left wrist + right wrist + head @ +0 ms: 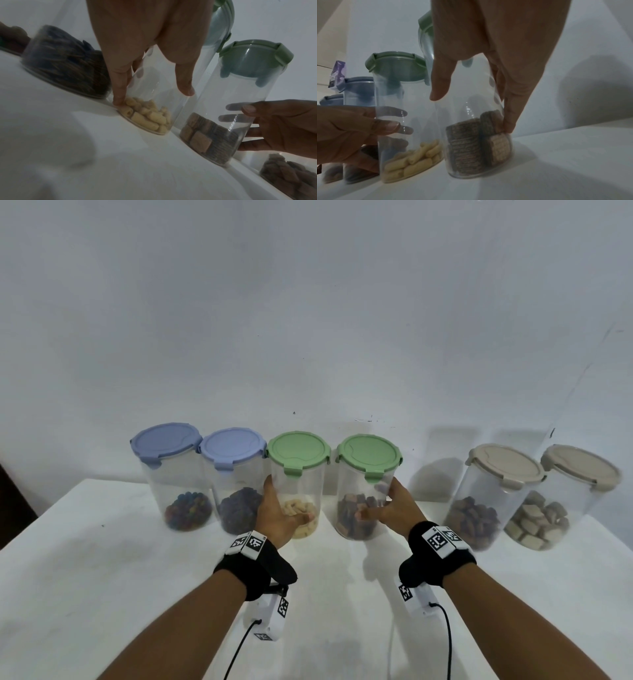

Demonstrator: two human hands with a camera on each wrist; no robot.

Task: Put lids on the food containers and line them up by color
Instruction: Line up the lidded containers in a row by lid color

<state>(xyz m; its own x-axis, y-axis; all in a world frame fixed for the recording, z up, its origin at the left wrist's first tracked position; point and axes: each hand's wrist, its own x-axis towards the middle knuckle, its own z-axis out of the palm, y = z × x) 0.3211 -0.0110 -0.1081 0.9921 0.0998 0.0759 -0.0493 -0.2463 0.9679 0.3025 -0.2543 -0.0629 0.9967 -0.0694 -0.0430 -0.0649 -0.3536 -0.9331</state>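
Six clear lidded containers stand in a row by the wall on the white table point(102, 542). My left hand point(284, 505) grips the green-lidded container of pale yellow puffs point(301, 474), thumb in front and fingers round its left side. My right hand point(380, 501) grips the green-lidded container of brown squares point(356, 484) from its right side. The left wrist view shows my left hand point(152, 94) round the puffs container point(154, 119). In the right wrist view my right hand point(474, 112) wraps the brown squares container point(471, 148). Both containers rest on the table, close together.
Two blue-lidded containers point(171, 474) point(236, 484) stand directly left of the green ones, nearly touching. Two beige-lidded containers point(493, 501) point(561, 505) stand at the right, with a gap of bare table point(431, 515) between them and the green pair. The wall is just behind.
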